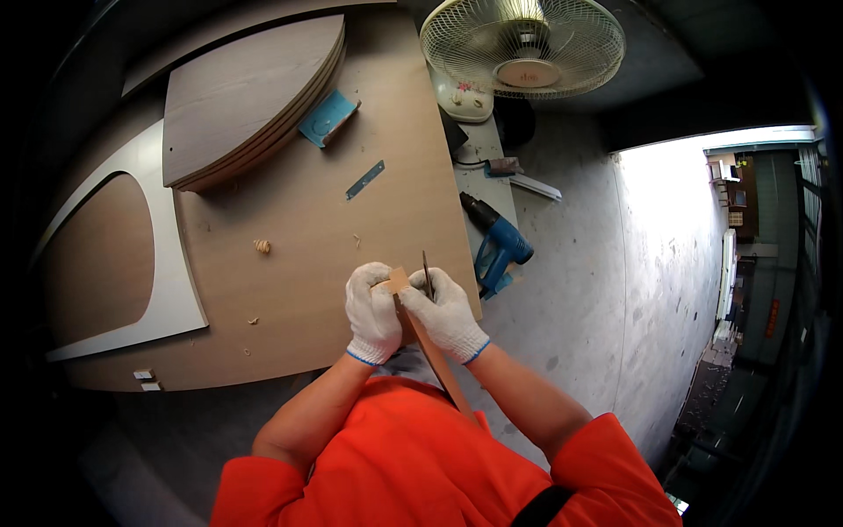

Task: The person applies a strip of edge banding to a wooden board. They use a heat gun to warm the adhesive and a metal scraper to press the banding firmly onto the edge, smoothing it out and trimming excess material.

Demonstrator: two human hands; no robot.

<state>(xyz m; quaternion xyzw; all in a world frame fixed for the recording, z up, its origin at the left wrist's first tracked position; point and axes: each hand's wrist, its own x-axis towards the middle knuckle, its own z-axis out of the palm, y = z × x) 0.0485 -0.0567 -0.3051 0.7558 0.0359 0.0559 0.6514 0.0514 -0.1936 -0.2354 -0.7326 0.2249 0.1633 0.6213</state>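
Observation:
Both hands wear white knit gloves with blue cuffs and meet at the workbench's near right edge. My left hand [373, 312] is closed, pinching the end of a thin wood-coloured strip [439, 364], which looks like edge banding. My right hand [448, 318] is closed beside it, against the same strip end. From between its fingers a thin, dark, blade-like tool [427, 268] points up; its handle is hidden in the glove. Past the bench edge, the strip's long part hangs down along my orange shirt.
The workbench [290, 202] bears stacked curved panels [255, 88], a white panel with a curved cutout [171, 263], a blue curved piece [327, 117], a flat blue strip [364, 180] and curled shavings [262, 247]. A blue heat gun [505, 241] and fan [524, 44] stand right.

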